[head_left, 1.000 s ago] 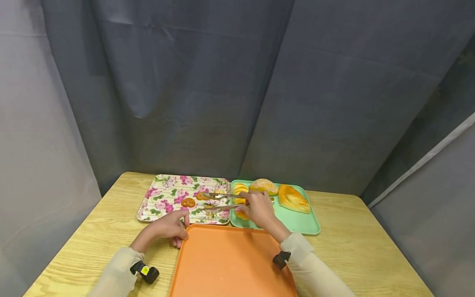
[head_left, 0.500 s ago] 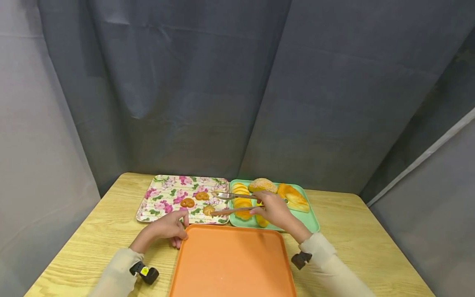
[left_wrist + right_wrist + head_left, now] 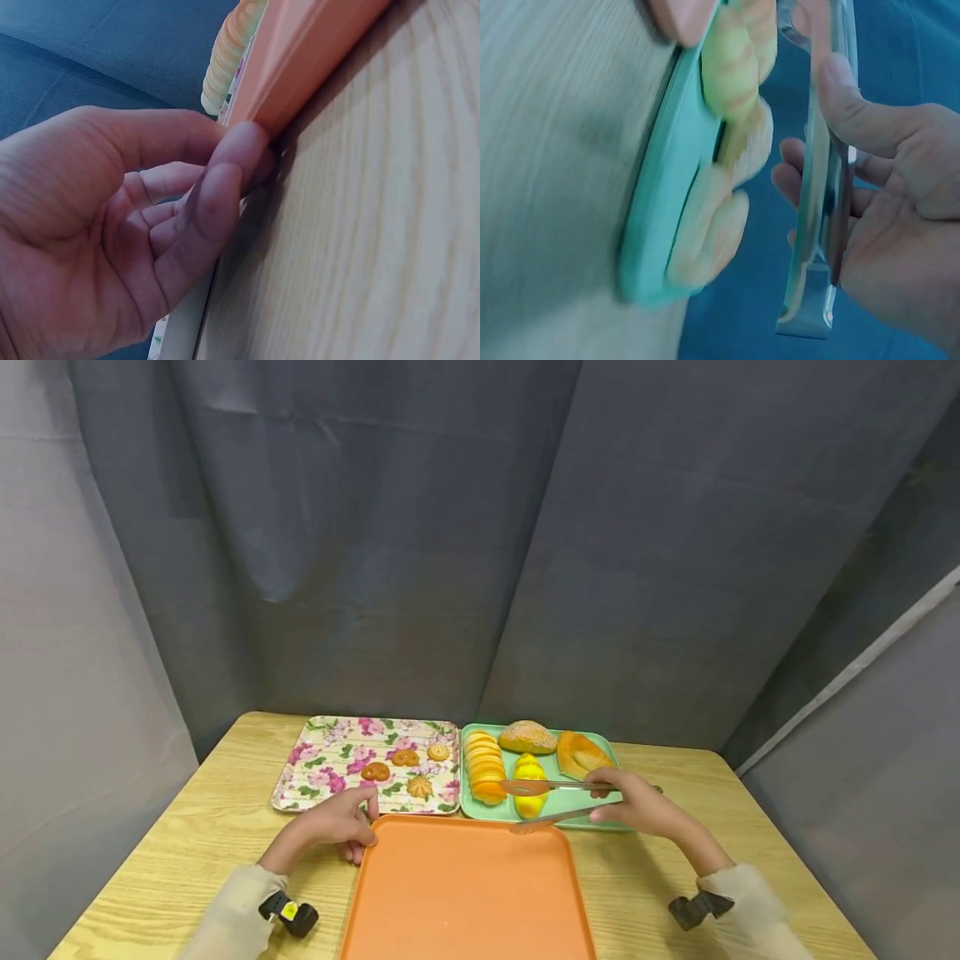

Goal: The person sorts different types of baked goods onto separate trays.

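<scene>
In the head view my left hand [image 3: 337, 818] pinches the far left corner of the orange tray [image 3: 472, 893] between thumb and fingers. The left wrist view shows those fingertips right at the tray's corner [image 3: 251, 112]. My right hand [image 3: 637, 806] holds metal tongs [image 3: 577, 786], their arms spread and tips pointing left with nothing between them. The tongs overlap a yellow bread [image 3: 529, 768] and the near edge of the green tray [image 3: 551, 767]. In the right wrist view the thumb [image 3: 847, 97] lies along one tong arm.
A floral tray [image 3: 322, 756] at the back left bears two brown pretzel-shaped cookies [image 3: 376, 771] and two round cookies [image 3: 419, 787]. On the green tray lie a sliced-looking loaf [image 3: 483, 760], a seeded bun [image 3: 528, 737] and a golden bread [image 3: 577, 752]. Grey curtains [image 3: 360, 568] surround the wooden table [image 3: 180, 852].
My right hand has carried the tongs rightward from over the floral tray to over the green one, uncovering the round cookies. My left hand stays at the orange tray's corner.
</scene>
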Tool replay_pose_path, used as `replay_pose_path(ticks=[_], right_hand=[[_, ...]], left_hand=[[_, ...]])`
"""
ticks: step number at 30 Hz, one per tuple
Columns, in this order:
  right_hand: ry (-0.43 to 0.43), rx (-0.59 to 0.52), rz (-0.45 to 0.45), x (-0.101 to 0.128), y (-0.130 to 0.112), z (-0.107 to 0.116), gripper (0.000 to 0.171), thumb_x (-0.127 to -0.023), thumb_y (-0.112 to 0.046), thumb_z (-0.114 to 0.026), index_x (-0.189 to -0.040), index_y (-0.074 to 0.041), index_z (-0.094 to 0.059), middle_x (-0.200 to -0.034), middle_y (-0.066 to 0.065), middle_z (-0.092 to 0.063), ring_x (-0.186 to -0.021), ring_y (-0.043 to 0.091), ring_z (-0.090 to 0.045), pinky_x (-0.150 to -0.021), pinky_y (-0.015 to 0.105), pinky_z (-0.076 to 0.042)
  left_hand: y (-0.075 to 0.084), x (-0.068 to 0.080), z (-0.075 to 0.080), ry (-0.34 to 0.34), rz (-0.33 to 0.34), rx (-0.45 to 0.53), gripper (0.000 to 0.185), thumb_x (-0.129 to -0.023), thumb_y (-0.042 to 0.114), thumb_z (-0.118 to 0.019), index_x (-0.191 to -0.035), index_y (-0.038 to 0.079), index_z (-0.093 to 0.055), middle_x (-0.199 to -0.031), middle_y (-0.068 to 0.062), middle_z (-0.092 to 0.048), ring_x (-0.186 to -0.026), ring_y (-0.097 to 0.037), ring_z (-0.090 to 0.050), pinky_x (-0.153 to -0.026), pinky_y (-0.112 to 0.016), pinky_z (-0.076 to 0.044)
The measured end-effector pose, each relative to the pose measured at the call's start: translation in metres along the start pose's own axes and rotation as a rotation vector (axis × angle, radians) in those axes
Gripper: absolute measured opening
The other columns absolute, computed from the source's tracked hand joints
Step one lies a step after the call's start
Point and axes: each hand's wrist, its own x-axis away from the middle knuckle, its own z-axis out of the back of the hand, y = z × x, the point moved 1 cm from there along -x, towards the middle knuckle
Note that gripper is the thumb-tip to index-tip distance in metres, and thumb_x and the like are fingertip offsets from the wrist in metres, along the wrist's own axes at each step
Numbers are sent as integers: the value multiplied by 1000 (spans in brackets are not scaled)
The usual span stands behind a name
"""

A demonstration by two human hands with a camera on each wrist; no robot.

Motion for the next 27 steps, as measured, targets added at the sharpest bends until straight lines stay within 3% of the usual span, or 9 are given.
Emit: replay_pose_path(ticks=[11,15,20,27], right_hand=[[-68,-243,-169,58,66,26,56,-88,-10,-78,-133,15,-57,-128,35,-62,-112,35,-70,-85,23,-57],[-85,-286,-147,72,87,30,56,-85,-6,-79,-129,19,-58,-125,37,-63,-108,12,-71,-87,22,-56],[-111,-308,-144,82,98,28,57,-83,-5,-80,-129,21,-57,-128,41,-59,-108,-10,-61,-90,16,-52],[-123,-314,-115,87,101,23,51,-83,-4,-80,-127,15,-63,-123,30,-67,-110,4,-65,-92,21,-53]], left_hand=[[0,1,2,13,1,-2,28,-84,-6,-68,-100,-7,-45,-58,-9,-66,-46,-14,-63,-44,-27,-53],[1,2,2,11,6,1,28,-84,-6,-69,-100,-6,-45,-58,-10,-66,-46,-14,-64,-44,-27,-53],[1,1,2,5,3,5,29,-84,-5,-69,-100,-6,-45,-59,-12,-66,-46,-14,-64,-44,-28,-53],[2,0,1,2,-1,5,30,-84,-5,-70,-101,-6,-45,-59,-11,-66,-46,-14,-64,-44,-28,-53]])
